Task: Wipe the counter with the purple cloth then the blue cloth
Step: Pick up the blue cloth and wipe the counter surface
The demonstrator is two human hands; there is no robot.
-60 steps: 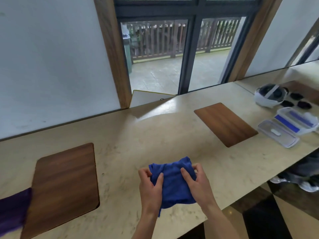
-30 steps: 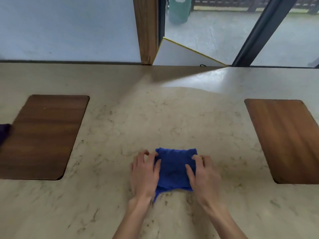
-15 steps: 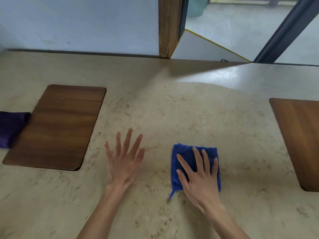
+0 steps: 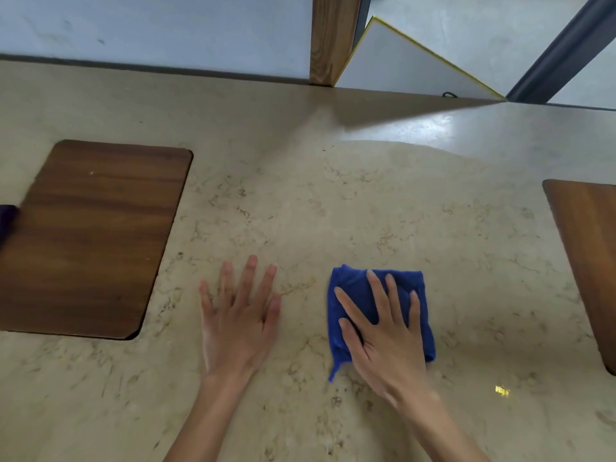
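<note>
The blue cloth is down flat on the counter now, folded into a neat pad, well to the right of the left wooden inlay and short of the right wooden inlay; two seconds ago both hands were holding it bunched up off the stone, a second ago they were pressing it down together, and now only one hand is on it; that reads as the folding being over and the blue-cloth wipe about to start, or just starting. The purple cloth is a sliver at the far left edge, just beyond the left inlay, set aside; so the first half of the job looks done, going by where it lies.

The right hand lies palm-down on top of the cloth, fingers straight and spread, pressing and not gripping, forearm angling in from the lower right; the left hand has come off the cloth and sits between it and the left inlay, flat and open with fingers fanned, holding nothing; whether it touches the stone or hovers just above, I cannot tell. A loose corner of the cloth trails toward the near edge beside the right wrist.
</note>
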